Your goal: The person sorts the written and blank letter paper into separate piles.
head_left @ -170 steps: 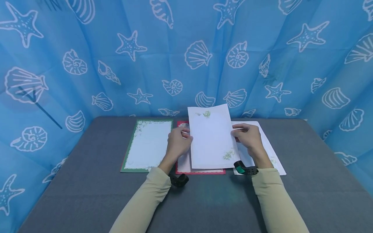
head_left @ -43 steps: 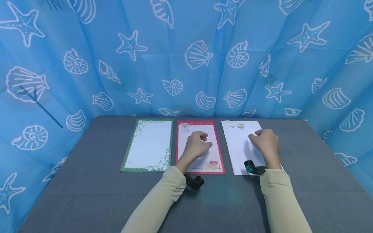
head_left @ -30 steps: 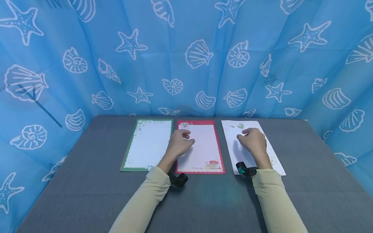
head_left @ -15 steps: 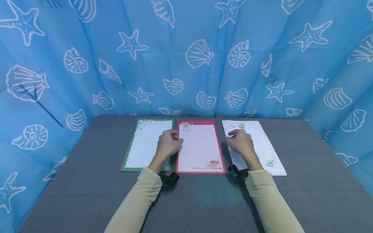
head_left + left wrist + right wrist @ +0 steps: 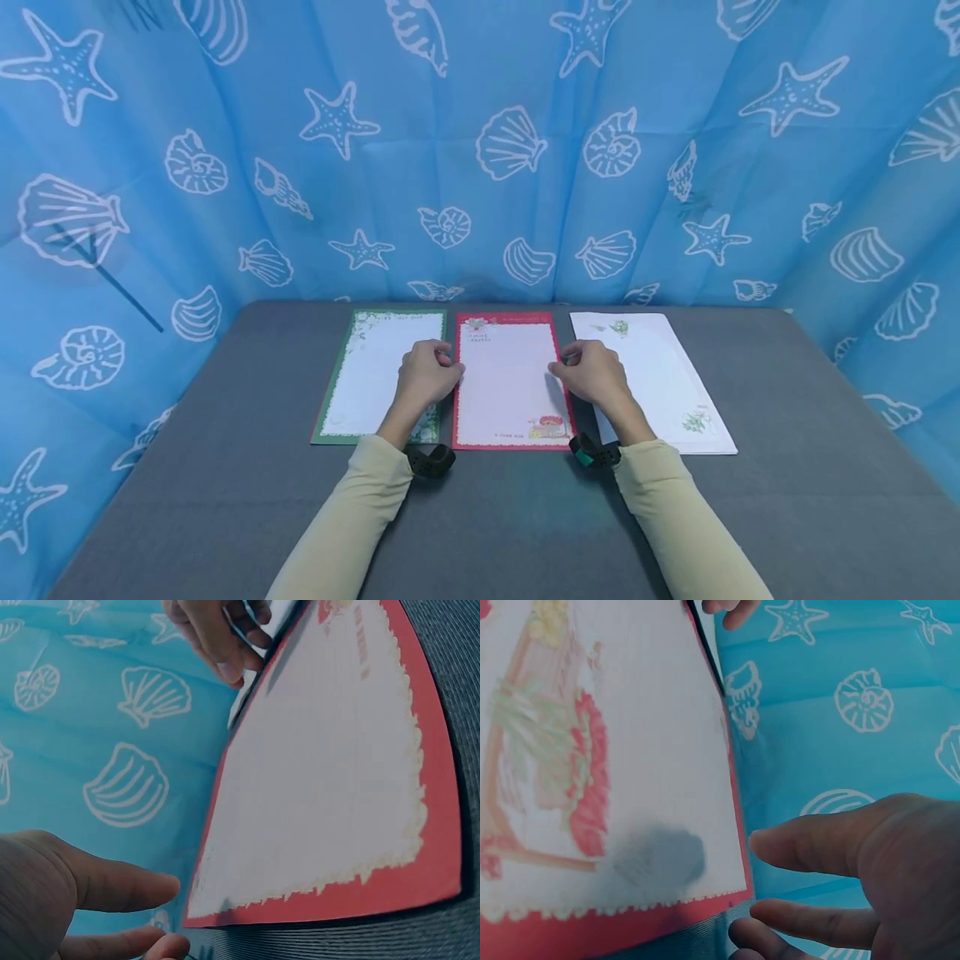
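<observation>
A red-bordered sheet of stationery paper (image 5: pixel 510 383), printed with a flower and a small picture, lies flat in the middle of the row. At its left edge hovers my left hand (image 5: pixel 423 375), thumb and fingers apart, partly over the green-bordered sheet (image 5: pixel 367 367). My right hand (image 5: pixel 596 379) is at the right edge, its thumb tip over the border. Both wrist views show the sheet's border beside the hands; a gap separates the left thumb (image 5: pixel 135 886) from its fingers, and likewise the right thumb (image 5: pixel 802 844). Neither hand holds anything.
White paper sheets (image 5: pixel 667 375) with green leaf prints lie in a slightly uneven stack on the right. All the paper rests on a dark grey table (image 5: pixel 517 525). Behind it hangs a blue curtain (image 5: pixel 405 150) with white shells and starfish.
Both hands earlier held a leaf-printed white sheet over the red one; that sheet is out of the hands. Since then, both hands have moved left, to either side of the red-bordered sheet.
</observation>
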A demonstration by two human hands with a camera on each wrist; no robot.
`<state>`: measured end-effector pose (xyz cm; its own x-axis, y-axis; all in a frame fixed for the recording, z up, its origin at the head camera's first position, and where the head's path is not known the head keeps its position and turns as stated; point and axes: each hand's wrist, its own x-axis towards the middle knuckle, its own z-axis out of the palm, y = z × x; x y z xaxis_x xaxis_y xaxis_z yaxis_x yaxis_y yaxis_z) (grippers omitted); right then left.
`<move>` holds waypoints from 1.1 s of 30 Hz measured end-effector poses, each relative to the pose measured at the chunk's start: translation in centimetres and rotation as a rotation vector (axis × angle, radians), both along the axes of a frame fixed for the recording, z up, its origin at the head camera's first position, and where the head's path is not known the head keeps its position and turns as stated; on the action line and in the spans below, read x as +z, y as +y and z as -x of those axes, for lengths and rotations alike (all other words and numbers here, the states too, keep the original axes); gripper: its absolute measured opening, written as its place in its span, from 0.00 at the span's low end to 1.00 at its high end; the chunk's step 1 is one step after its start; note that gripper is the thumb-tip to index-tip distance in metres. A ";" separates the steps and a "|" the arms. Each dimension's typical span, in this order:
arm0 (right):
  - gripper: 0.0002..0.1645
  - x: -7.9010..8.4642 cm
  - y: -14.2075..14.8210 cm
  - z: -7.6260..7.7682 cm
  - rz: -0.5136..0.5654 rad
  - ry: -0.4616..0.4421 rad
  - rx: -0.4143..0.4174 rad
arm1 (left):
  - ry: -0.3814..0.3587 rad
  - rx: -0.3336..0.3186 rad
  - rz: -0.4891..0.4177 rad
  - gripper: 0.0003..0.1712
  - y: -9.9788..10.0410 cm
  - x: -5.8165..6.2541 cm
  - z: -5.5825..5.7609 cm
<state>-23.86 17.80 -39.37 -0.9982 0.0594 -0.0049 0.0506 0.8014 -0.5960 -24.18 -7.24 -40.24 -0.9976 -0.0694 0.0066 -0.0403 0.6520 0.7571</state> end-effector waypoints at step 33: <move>0.25 -0.7 -0.3 0.1 0.014 -0.020 0.011 | -0.107 -0.037 -0.081 0.22 0.2 -0.5 0.0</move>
